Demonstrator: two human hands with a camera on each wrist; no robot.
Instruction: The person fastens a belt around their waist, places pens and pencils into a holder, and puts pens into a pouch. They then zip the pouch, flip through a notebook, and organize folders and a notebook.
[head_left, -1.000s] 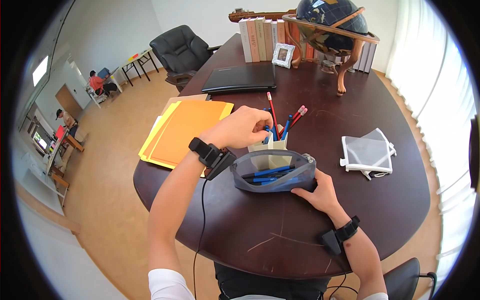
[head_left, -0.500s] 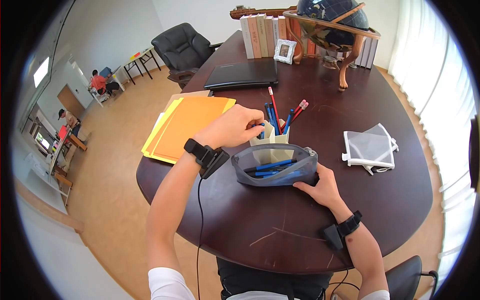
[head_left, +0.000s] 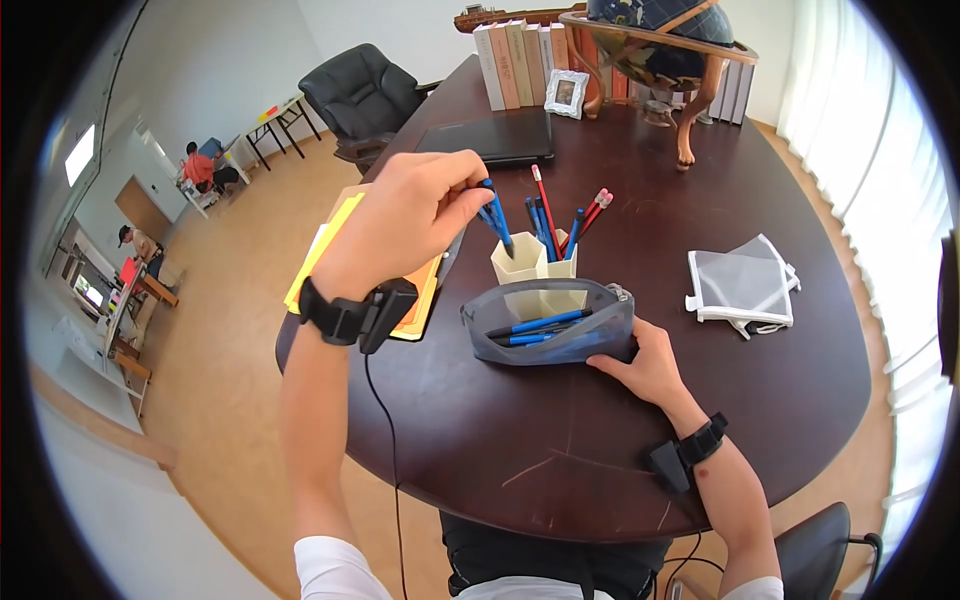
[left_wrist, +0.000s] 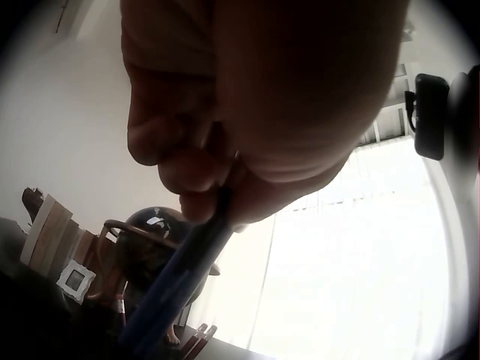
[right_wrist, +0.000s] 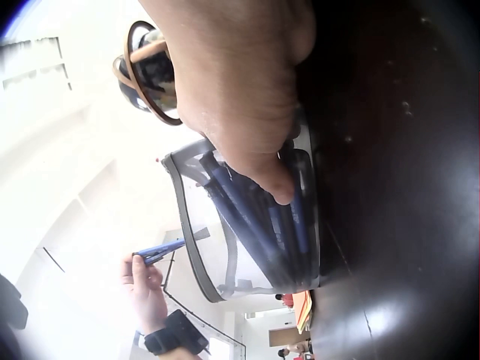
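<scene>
Head view: the left hand (head_left: 415,215), raised above the worktop (head_left: 560,430), pinches two blue pens (head_left: 496,222) between thumb and fingertips, tips pointing down toward the beige pen holder (head_left: 522,268). Half a second earlier this hand was low at the holder's rim with its fingers among the pens; it has since lifted clear, so the pens now hang free of the holder, which suggests they have just been drawn out. Red pencils (head_left: 590,215) and further blue pens remain standing in the holder. The right hand (head_left: 648,368) has not moved: its fingers curl on the near right end of the grey pencil pouch (head_left: 548,325), steadying it open just in front of the holder, with several blue pens already lying inside. A white mesh pouch (head_left: 740,292) lies well apart to the right.
</scene>
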